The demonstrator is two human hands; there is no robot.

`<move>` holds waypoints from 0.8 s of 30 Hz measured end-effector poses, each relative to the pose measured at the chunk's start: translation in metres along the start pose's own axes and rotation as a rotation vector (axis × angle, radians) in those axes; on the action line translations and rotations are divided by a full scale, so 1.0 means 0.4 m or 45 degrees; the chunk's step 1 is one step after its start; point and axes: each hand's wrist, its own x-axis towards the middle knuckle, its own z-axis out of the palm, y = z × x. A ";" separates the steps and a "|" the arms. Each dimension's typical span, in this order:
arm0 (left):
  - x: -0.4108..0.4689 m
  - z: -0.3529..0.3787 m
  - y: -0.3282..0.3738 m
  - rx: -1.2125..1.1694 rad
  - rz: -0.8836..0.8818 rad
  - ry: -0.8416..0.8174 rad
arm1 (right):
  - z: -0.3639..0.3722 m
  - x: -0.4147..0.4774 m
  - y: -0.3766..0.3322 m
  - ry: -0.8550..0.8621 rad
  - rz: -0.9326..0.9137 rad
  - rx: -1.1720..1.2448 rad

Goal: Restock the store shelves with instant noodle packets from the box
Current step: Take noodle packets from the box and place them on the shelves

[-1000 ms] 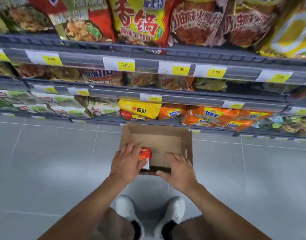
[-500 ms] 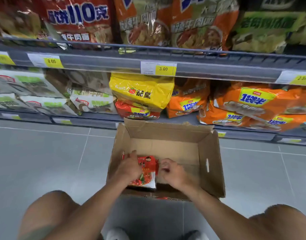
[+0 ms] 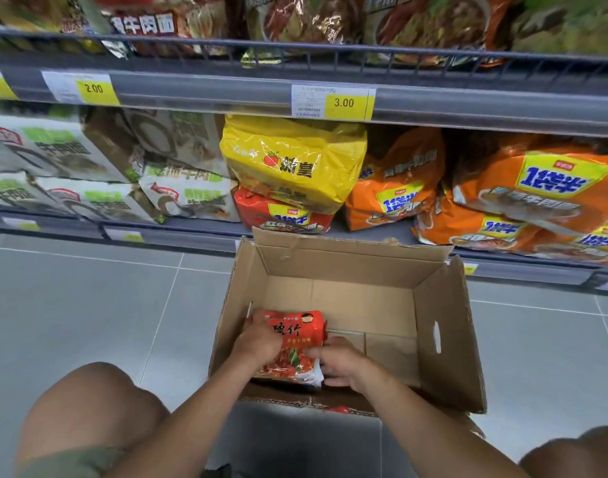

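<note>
A red noodle packet (image 3: 294, 343) is held low inside the near-empty box (image 3: 447, 339) by left hand (image 3: 259, 341) and right hand (image 3: 340, 365), both grips closed on it; shelving judged still undone.

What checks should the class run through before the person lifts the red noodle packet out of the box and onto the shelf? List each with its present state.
1. Left hand grips the red packet: ok.
2. Right hand holds the packet's lower edge: ok.
3. Packet free of the cardboard box walls: ok, nothing lies on it.
4. Box flaps clear of the lift path: ok.
5. Free space on the bottom shelf: cannot tell, the yellow pack and orange packs fill most of it.
6. More packets left underneath: cannot tell.
</note>
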 end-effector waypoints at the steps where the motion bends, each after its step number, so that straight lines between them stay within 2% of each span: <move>1: 0.009 -0.002 -0.002 -0.079 -0.005 0.007 | -0.001 0.005 0.003 0.011 0.010 0.046; 5: 0.028 -0.006 -0.005 -0.315 -0.045 -0.017 | -0.021 0.019 0.016 0.006 -0.001 0.215; 8: 0.079 0.014 -0.037 -0.343 -0.044 -0.024 | -0.064 0.002 0.015 -0.018 -0.024 0.357; 11: 0.055 0.012 -0.026 -0.165 -0.070 -0.012 | -0.137 -0.016 0.019 0.030 -0.075 0.416; 15: 0.028 0.032 -0.022 0.081 -0.140 -0.148 | -0.240 -0.031 0.037 0.161 -0.132 0.521; 24: 0.038 0.051 -0.042 0.295 -0.125 -0.029 | -0.323 -0.044 0.073 0.224 -0.120 0.587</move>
